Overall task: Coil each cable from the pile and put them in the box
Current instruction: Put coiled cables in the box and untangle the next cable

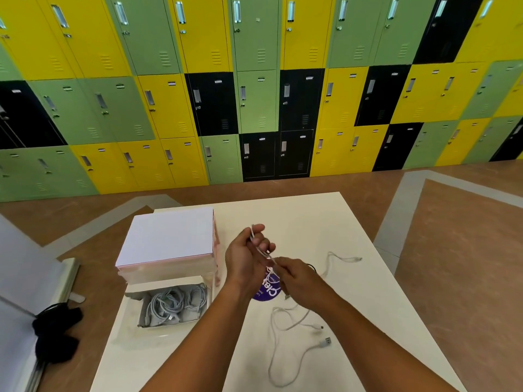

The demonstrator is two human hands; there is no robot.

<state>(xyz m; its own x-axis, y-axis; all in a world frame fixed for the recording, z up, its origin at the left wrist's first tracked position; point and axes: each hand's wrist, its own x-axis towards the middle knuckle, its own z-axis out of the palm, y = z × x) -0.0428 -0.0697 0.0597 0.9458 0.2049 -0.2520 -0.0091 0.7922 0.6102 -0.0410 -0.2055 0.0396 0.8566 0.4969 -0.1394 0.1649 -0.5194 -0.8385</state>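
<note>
Gripping thin white cable (261, 250): left hand (246, 257) curled round loops, right hand (294, 274) pinching strand.

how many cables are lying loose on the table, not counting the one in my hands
3, maybe 4: far white cable beyond the right hand; black cable mostly hidden behind that hand; near white cable at the front edge, possibly two tangled.

I record the box (167, 324) on the worktop (297, 216), left side, coiled cables (169, 304) inside; loose cables (325, 342) lie to its right; lockers (254, 94) stand behind.
</note>
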